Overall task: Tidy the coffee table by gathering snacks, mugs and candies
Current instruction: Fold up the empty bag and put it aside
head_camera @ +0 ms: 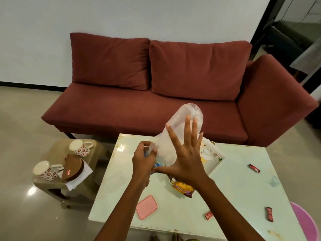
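Note:
Above the pale coffee table (239,192) my left hand (144,162) pinches the edge of a clear plastic bag (180,122) that stands up over the table's far middle. My right hand (185,153) is spread flat with its fingers wide, against the bag's near side. A blue packet (158,165) shows between my hands. An orange and purple snack packet (184,186) lies under my right wrist. Three red candies (254,168) (209,215) (269,214) lie on the table's right half. Two flowered mugs (80,148) (44,170) lie tipped on a small side table.
A pink lid (146,207) lies near the table's front edge. A white tray (212,164) with a white cup (208,151) sits behind my right hand. The side table (52,185) at left also holds a brown round box (73,167). A maroon sofa (156,105) stands behind, and a pink stool (305,223) at right.

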